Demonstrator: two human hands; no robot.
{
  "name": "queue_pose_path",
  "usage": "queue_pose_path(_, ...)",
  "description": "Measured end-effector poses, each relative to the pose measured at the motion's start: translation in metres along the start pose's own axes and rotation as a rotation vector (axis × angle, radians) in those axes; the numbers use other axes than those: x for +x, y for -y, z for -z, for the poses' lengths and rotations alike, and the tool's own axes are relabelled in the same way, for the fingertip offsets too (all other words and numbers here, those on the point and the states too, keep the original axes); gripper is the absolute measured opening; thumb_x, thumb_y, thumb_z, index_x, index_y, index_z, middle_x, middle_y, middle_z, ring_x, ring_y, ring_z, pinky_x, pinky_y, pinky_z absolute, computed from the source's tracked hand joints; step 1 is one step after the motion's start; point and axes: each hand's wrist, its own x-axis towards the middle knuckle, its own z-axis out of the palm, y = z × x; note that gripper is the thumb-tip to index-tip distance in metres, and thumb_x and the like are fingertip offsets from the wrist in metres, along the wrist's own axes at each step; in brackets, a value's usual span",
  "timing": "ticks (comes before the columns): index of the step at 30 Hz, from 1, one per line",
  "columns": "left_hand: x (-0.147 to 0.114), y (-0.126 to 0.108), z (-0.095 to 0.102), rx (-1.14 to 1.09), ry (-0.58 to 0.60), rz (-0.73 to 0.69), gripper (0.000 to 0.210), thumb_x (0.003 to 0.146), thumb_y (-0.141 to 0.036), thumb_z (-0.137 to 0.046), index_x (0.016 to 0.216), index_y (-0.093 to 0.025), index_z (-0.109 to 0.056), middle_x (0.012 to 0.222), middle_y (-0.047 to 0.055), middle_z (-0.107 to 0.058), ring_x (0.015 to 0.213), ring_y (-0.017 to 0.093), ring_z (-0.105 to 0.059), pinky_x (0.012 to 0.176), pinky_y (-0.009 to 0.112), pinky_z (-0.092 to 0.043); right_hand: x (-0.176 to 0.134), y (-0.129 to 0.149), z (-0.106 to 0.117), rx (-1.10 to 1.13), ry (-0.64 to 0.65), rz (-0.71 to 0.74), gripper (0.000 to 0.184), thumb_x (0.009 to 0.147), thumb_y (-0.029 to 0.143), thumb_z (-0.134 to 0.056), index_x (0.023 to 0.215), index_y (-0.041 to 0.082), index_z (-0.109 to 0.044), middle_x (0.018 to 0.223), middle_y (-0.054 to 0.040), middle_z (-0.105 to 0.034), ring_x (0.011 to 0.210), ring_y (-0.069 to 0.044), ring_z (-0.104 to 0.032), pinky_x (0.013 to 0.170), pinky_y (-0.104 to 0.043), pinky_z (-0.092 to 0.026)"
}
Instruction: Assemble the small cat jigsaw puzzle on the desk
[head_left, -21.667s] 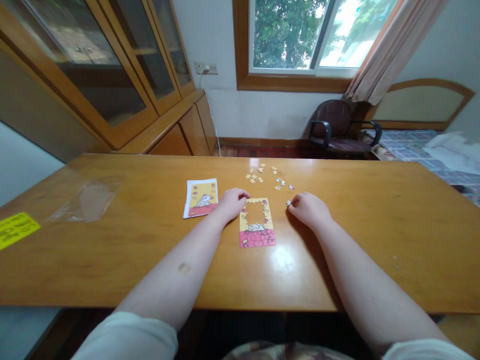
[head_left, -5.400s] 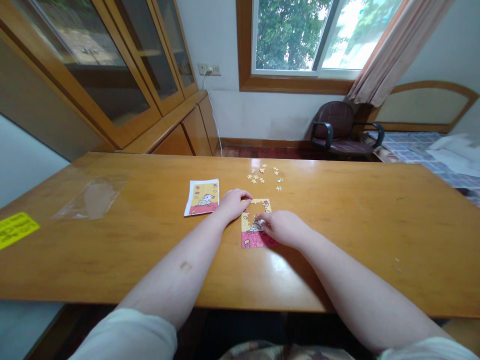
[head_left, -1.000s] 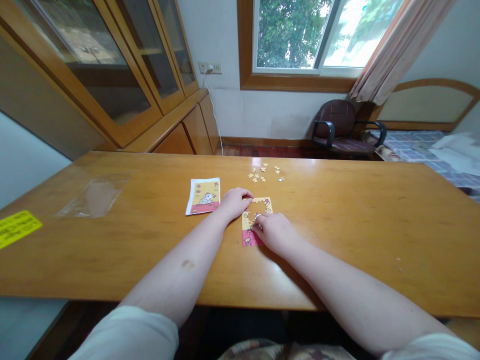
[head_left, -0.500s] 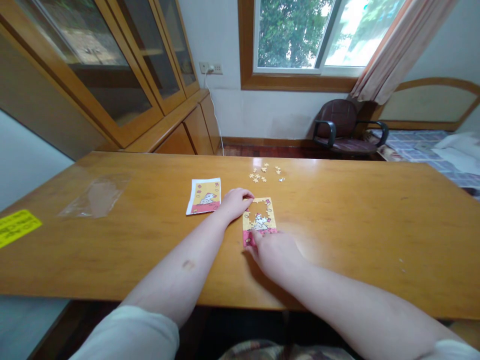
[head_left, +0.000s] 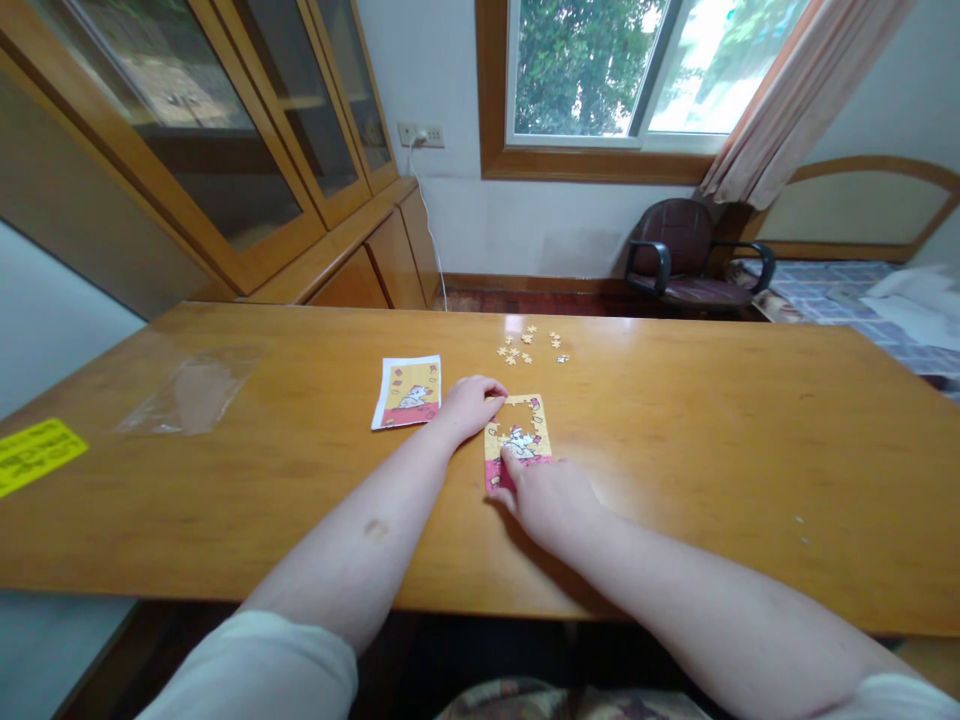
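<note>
A partly assembled jigsaw puzzle (head_left: 518,443) lies flat on the table, yellow above and pink below, with a white cartoon animal near its middle and a gap in its upper part. My left hand (head_left: 470,404) rests at the puzzle's upper left corner, fingers bent and closed on its edge. Over the lower part lies my right hand (head_left: 556,503), its index finger stretched onto the picture by the animal and its thumb apart at the lower left edge. The right hand's other fingers are mostly hidden beneath it.
Several loose puzzle pieces (head_left: 514,354) lie face down beyond the puzzle; one piece (head_left: 562,358) shows a printed side. A reference picture card (head_left: 409,392) is left of the puzzle. Farther left are a clear plastic bag (head_left: 196,393) and a yellow label (head_left: 39,455) on the wooden table (head_left: 697,440).
My right index finger has shifted slightly up the puzzle, toward the animal. The left hand stays at the corner, and the loose pieces have not moved.
</note>
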Motion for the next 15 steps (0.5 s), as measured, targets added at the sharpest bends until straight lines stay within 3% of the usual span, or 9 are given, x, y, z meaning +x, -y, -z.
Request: queue_pose_path(15,-0.0004,-0.0014,0.0008,-0.001,-0.002,0.004,0.023,0.079,-0.027,-0.056,0.092,-0.021,-0.075,0.098,0.005,-0.071,0.093,0.020,-0.063,0.086,0.030,-0.050,0.0076,-0.0061,0.0026,0.063,-0.014,-0.041,0.059,0.092,0.057,-0.038,0.136,0.018,-0.046,0.092,-0.0162,-0.072,0.082,-0.029,-0.070,0.070,-0.036,-0.049)
